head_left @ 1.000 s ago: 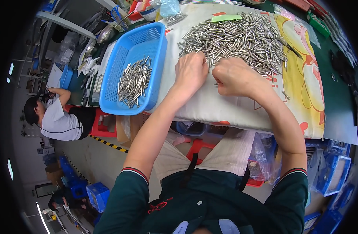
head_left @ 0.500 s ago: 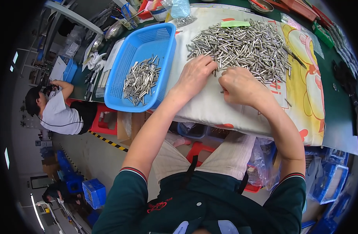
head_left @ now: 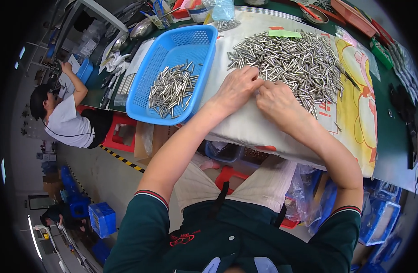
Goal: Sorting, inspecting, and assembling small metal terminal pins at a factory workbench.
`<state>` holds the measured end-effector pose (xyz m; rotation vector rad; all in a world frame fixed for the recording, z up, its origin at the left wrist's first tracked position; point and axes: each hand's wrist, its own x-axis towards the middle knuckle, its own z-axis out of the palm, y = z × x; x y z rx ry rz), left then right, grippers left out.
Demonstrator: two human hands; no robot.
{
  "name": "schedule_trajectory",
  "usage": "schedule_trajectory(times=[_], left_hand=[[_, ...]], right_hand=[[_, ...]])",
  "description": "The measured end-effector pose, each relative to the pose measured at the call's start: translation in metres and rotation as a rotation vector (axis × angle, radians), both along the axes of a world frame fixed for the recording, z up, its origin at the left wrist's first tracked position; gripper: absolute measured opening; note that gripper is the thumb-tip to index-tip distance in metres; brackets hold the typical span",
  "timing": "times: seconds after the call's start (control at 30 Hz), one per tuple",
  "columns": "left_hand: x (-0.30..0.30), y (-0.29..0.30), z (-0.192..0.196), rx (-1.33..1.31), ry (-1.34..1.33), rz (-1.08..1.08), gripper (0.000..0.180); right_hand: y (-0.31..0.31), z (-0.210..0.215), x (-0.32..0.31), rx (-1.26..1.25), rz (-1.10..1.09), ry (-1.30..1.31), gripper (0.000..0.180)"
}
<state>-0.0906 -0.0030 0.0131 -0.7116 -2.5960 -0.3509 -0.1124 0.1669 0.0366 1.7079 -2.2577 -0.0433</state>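
Note:
A heap of short silvery metal pins (head_left: 291,59) lies on a pale printed cloth (head_left: 231,123). At its near edge, my left hand (head_left: 237,87) and my right hand (head_left: 278,102) meet fingertip to fingertip. Both have their fingers curled and pressed together. Whatever sits between the fingertips is hidden by the knuckles. To the left of my left forearm stands a blue perforated plastic basket (head_left: 132,96), with a smaller pile of similar pins (head_left: 172,90) in its near part.
A green paper slip (head_left: 284,33) rests on the heap's far side. Dark tweezers (head_left: 350,78) lie at its right. Behind are a bowl (head_left: 314,14) and a red tray (head_left: 353,17). At far left, a person in a white shirt (head_left: 70,120) sits at the bench.
My hands have come together; they were apart, with a pin showing under my right hand. The view has shifted slightly, and the person at left has raised an arm.

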Motion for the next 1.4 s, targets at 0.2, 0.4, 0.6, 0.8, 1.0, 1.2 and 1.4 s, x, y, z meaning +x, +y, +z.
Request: schedule_trajectory(times=[0.2, 0.4, 0.6, 0.8, 1.0, 1.2, 1.4], left_hand=[[0.0, 0.006, 0.005, -0.127, 0.011, 0.03, 0.023], [-0.008, 0.018, 0.009, 0.141, 0.157, 0.051, 0.012], [0.001, 0.013, 0.006, 0.038, 0.028, 0.085, 0.008], [0.003, 0.017, 0.009, -0.054, -0.038, 0.161, 0.01], [-0.005, 0.012, 0.005, 0.162, 0.024, 0.082, 0.011], [-0.001, 0.026, 0.002, 0.888, 0.019, -0.011, 0.013], [0.002, 0.025, 0.001, 0.987, -0.034, -0.017, 0.014]], right_hand=[[0.012, 0.023, -0.03, -0.391, -0.033, -0.644, 0.008], [0.021, -0.003, -0.056, -0.95, -0.05, -0.393, 0.009], [0.018, -0.004, -0.055, -0.937, -0.014, -0.201, 0.009], [0.011, -0.007, -0.047, -0.883, 0.035, -0.219, 0.013], [0.012, -0.012, -0.05, -0.92, -0.021, -0.291, 0.009], [0.007, -0.012, -0.043, -0.999, 0.026, -0.376, 0.012], [0.004, -0.01, -0.039, -0.972, 0.046, -0.39, 0.013]])
